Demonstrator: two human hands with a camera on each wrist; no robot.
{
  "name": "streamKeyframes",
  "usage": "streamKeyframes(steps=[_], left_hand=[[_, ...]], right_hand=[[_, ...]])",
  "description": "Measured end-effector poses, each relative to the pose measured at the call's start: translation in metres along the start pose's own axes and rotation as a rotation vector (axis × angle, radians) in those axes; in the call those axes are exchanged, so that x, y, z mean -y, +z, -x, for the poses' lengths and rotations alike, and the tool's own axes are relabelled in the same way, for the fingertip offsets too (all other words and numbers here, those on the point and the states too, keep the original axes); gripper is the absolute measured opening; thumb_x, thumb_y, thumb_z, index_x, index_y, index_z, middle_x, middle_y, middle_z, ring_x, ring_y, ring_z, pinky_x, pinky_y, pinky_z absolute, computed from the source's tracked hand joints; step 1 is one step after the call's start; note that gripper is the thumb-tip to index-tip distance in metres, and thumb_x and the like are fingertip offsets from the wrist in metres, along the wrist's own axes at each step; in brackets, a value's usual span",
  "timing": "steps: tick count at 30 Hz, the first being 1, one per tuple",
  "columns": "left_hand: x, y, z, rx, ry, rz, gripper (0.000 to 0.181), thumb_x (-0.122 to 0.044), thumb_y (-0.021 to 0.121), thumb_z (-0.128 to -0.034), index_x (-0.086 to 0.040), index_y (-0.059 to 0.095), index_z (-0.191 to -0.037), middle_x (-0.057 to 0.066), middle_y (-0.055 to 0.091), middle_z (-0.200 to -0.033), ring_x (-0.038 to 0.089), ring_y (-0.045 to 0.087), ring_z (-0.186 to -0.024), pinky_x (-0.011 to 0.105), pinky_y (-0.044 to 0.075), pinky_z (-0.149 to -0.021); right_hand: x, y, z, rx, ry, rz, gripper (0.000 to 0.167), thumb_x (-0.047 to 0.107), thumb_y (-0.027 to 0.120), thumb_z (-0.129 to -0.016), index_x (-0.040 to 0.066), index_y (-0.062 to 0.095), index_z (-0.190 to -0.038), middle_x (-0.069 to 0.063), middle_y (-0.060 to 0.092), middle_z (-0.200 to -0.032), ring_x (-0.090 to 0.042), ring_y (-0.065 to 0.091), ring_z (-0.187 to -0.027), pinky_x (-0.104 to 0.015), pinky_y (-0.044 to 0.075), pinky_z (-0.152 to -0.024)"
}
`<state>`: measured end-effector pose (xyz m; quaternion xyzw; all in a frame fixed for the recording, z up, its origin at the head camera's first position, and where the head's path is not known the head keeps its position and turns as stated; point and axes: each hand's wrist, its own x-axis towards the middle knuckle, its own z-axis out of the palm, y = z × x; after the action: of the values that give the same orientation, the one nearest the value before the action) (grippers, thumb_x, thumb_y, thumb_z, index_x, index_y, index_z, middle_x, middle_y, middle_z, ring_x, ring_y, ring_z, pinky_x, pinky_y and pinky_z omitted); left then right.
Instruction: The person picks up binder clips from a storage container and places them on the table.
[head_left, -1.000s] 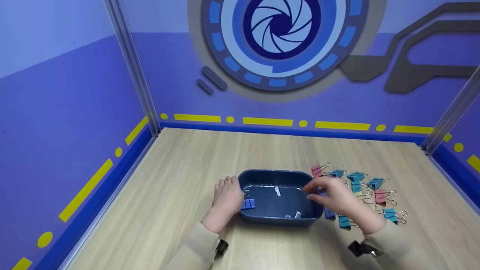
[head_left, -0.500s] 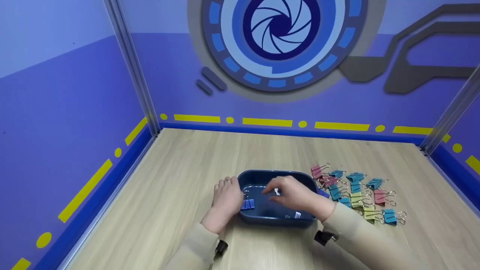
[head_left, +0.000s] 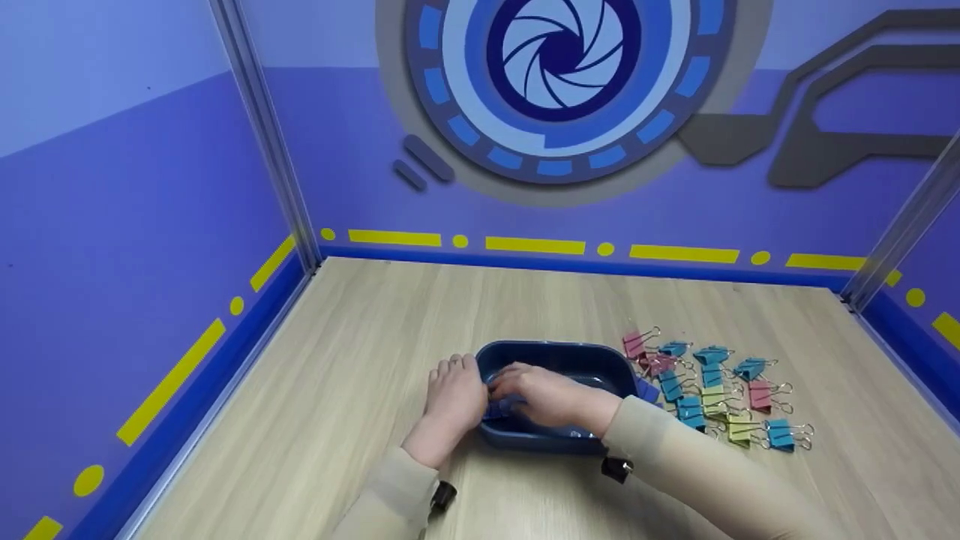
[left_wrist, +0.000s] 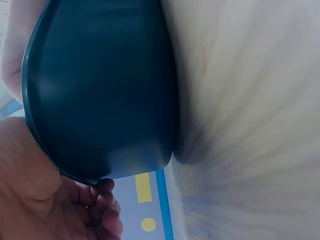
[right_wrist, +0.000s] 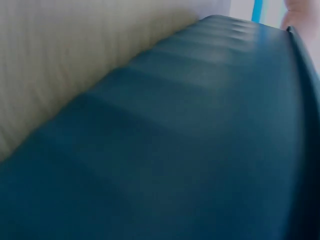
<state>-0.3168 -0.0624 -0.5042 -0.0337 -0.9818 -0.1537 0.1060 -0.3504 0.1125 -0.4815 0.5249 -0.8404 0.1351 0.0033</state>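
Observation:
A dark blue rectangular box point(head_left: 559, 444) stands on the table. My left hand point(head_left: 456, 394) holds its left end; in the left wrist view the palm point(left_wrist: 30, 165) lies against the rim and the fingers point(left_wrist: 102, 215) curl beside the outer wall. My right hand point(head_left: 544, 397) reaches down inside the box at the left end, over a blue binder clip point(head_left: 493, 411) that it partly covers. Its fingertips are too hidden to show whether they pinch the clip. In the right wrist view the box's outer wall point(right_wrist: 190, 125) fills most of the picture.
Right of the box lie several loose binder clips: teal point(head_left: 690, 412), yellow point(head_left: 742, 430), pink point(head_left: 760, 395) and blue point(head_left: 646, 390). Some sit close against the box's right end. A blue-purple wall point(head_left: 337, 165) bounds the wooden table point(head_left: 360, 337) at the back.
My right hand has moved left, from the box's right end across to the left end, and down over the blue binder clip. My left hand and the box have stayed put.

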Motion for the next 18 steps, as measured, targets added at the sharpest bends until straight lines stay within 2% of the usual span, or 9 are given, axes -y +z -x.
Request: streamKeyframes(steps=[3,7,12,15,18], left_hand=[[0.0,0.001,0.0,-0.006,0.001,-0.003,0.023,-0.018,0.063,-0.0952,0.001,0.059,-0.108,0.018,0.063,-0.104,0.035,0.057,-0.099,0.046,0.044,-0.085],[0.0,0.002,0.001,-0.028,0.003,-0.013,0.023,-0.016,0.061,-0.0949,0.002,0.06,-0.108,0.018,0.063,-0.103,0.035,0.057,-0.097,0.045,0.044,-0.084],[0.0,0.003,0.001,-0.052,0.007,-0.027,0.022,-0.016,0.059,-0.0947,0.002,0.06,-0.108,0.018,0.063,-0.101,0.035,0.057,-0.096,0.045,0.043,-0.082],[0.0,0.002,0.001,-0.043,0.001,-0.018,0.022,-0.016,0.058,-0.0949,0.002,0.06,-0.108,0.018,0.062,-0.102,0.036,0.057,-0.097,0.045,0.043,-0.084],[-0.001,0.001,0.0,-0.031,-0.007,-0.006,0.023,-0.016,0.059,-0.0949,0.002,0.06,-0.109,0.018,0.062,-0.103,0.036,0.057,-0.099,0.046,0.043,-0.086]], right_hand=[[-0.001,0.003,0.0,0.013,0.032,0.03,0.034,-0.007,0.066,-0.088,0.005,0.074,-0.119,-0.007,0.072,-0.125,-0.026,0.063,-0.124,-0.04,0.049,-0.107],[-0.004,0.003,0.003,-0.006,0.077,0.043,0.031,-0.006,0.07,-0.086,0.006,0.076,-0.113,-0.007,0.074,-0.118,-0.025,0.065,-0.114,-0.039,0.052,-0.101],[-0.01,0.001,0.008,-0.037,0.129,-0.012,0.026,-0.003,0.075,-0.084,0.004,0.075,-0.109,-0.009,0.074,-0.109,-0.022,0.07,-0.097,-0.036,0.057,-0.087],[-0.011,0.001,0.008,-0.074,0.246,-0.084,0.029,0.006,0.082,-0.081,0.003,0.075,-0.109,-0.009,0.076,-0.104,-0.021,0.072,-0.089,-0.036,0.058,-0.08],[-0.008,0.002,0.006,-0.116,0.402,-0.157,0.035,0.019,0.088,-0.078,0.0,0.074,-0.104,-0.01,0.078,-0.095,-0.02,0.074,-0.083,-0.039,0.058,-0.077]])
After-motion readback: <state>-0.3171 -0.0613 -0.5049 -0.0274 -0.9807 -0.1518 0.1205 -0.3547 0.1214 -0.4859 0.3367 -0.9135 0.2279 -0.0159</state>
